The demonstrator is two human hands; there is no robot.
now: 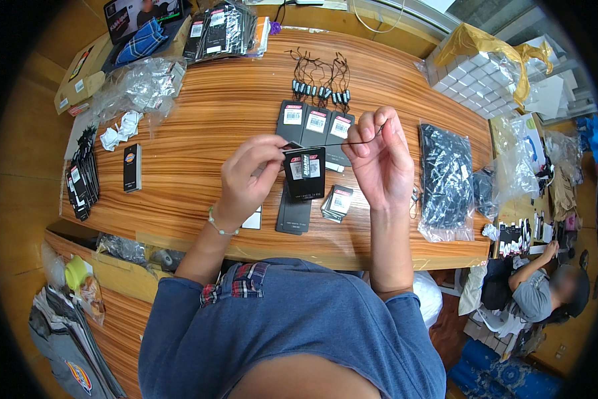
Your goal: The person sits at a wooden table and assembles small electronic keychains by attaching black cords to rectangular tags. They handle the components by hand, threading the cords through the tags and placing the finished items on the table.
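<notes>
A black hang tag (304,186) with a label on its face is pinched at its upper left corner by my left hand (249,173). From the tag's top a thin black string (337,143) runs taut to the right. Its other end is between the thumb and fingers of my right hand (383,156). Behind the tag lie several labelled black tags (316,121) side by side, partly hidden by the held one. Below it sit more black tags (292,216) and a small stack of stickered cards (339,201). Beyond them is a row of black strings with small fasteners (320,91).
At right lies a clear bag of black strings (445,179). Left are a tag stack (132,167), crumpled paper (121,130), fanned tags (81,176) and plastic bags (136,90). A tag pile (222,32) and white boxes (475,78) stand behind. Another person (535,292) sits lower right.
</notes>
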